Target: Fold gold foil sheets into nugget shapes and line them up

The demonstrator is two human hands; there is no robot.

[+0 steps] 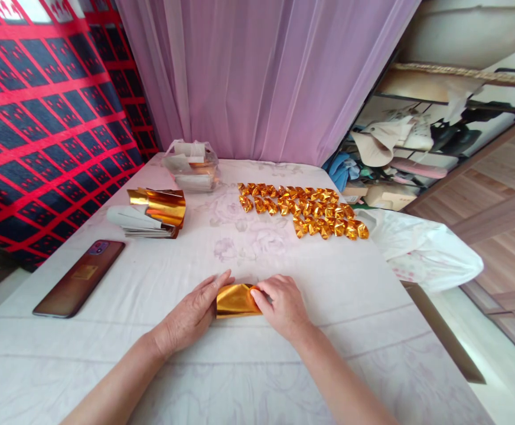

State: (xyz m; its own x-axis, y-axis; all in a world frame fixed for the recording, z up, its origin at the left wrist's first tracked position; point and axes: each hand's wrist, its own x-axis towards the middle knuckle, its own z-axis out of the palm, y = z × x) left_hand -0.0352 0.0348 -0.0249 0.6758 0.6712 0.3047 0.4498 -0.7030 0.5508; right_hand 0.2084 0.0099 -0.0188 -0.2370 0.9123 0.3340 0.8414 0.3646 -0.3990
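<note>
Gold sheet (pixel 235 300): one piece of shiny gold paper, partly folded, lying flat on the table at 6 o'clock, directly in front of you and between your two hands.
Left hand (pixel 191 313): yours, palm down, fingers stretched out flat; the fingertips press the left edge of the gold sheet. Not curled around anything.
Right hand (pixel 284 304): yours, fingers bent, thumb and fingertips pinching the right edge of the gold sheet against the cloth.
Table (pixel 350 307): covered with a pale cloth carrying a faint flower print; it bears every item listed here.
Folded gold pieces (pixel 304 209): many small finished pieces laid in rough rows at 1 o'clock from your hands, well apart from them.
Paper stack (pixel 151 215): unfolded sheets, white backs showing and gold faces curling up on top, at 10 o'clock.
Clear bag (pixel 193 165): a see-through plastic bag holding more paper, at 11 o'clock, beyond the paper stack.
Phone (pixel 80 277): dark, lying flat near the left table edge at 9 o'clock, well apart from your left hand.
White bag (pixel 421 251): plastic, slumped over the right table edge at 3 o'clock.
Curtain (pixel 261 77): pale purple, hanging behind the table at 12 o'clock.
</note>
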